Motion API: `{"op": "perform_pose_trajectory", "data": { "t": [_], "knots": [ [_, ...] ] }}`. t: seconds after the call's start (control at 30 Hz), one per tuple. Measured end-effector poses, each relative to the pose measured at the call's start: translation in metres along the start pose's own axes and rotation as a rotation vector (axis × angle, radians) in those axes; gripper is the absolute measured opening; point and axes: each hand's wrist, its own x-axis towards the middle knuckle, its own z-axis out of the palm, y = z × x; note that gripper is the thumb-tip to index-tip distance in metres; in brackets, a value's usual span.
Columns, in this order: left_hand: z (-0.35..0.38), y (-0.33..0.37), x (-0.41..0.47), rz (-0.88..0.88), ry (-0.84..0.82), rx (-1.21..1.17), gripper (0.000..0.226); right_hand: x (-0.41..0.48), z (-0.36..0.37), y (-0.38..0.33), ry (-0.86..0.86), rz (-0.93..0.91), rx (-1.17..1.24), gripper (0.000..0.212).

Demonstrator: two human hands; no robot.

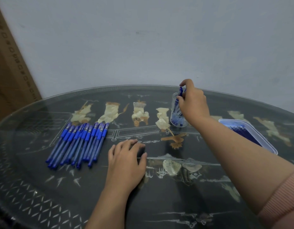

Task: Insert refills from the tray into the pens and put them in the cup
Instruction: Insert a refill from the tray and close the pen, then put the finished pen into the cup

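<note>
A grey wall backs a round, dark glass-topped table (35, 187). Toward its left edge a row of blue pens (80, 142) lies side by side, caps pointing to the far edge. The left hand (126, 162) rests flat mid-table, fingers loosely spread, holding nothing. Near the far right edge, the right hand (194, 103) pinches a pen (181, 91) standing cap-up in the clear cup (175, 113). A tray (262, 138) of refills (242, 131) sits at the right edge.

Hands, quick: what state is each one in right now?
Left hand: open, resting on the table, holding nothing.
Right hand: closed, fingers pinching a pen at the mouth of the cup.
</note>
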Motion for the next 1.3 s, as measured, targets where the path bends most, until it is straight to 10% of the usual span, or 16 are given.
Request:
{"op": "perform_pose_trajectory", "data": {
  "t": [0.47,0.6,0.8,1.3],
  "knots": [
    [-0.034,-0.021,-0.004,0.004,0.228,-0.116,0.027,-0.058,-0.003,-0.016,0.264,-0.176,-0.047,0.034],
    [-0.054,-0.064,-0.012,-0.139,0.332,-0.042,0.024,-0.098,0.031,-0.045,0.009,-0.191,0.025,0.018],
    [-0.070,-0.103,-0.030,-0.275,0.291,0.064,0.030,-0.123,0.088,-0.107,-0.422,0.094,0.226,0.012],
    [-0.077,-0.103,-0.034,-0.304,0.115,0.030,0.043,-0.095,0.132,-0.163,-0.411,0.548,0.185,0.008]
  ]
}}
